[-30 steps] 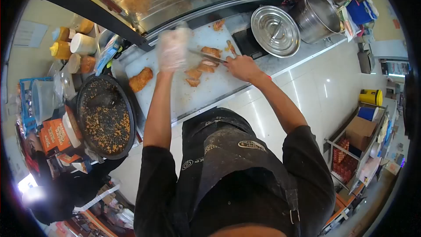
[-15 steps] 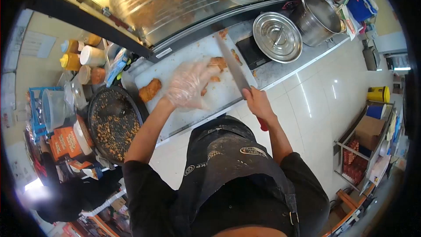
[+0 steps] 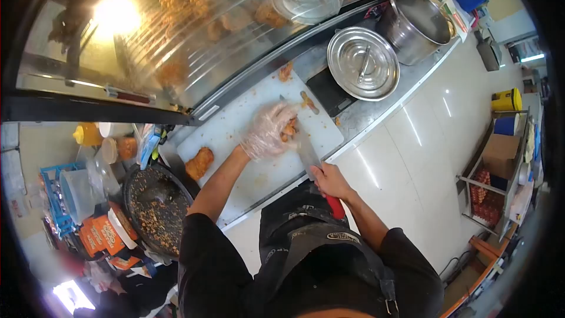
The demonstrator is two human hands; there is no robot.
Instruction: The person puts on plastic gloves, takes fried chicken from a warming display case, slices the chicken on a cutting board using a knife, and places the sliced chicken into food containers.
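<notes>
Two grips at the white board on the table. Left grip, gloved – fingers curled around the cut pieces, near board centre. Right grip, bare – clenched on the knife, blade just beside the pieces. Uncut piece: board's left end. Crumb-strewn pan farther left; steel lid beyond the board's right side, beside the pot.

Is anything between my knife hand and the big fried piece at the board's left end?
Yes: your left forearm crosses between your right hand and the fried piece, with your gloved left hand at the small cut pieces.
</notes>
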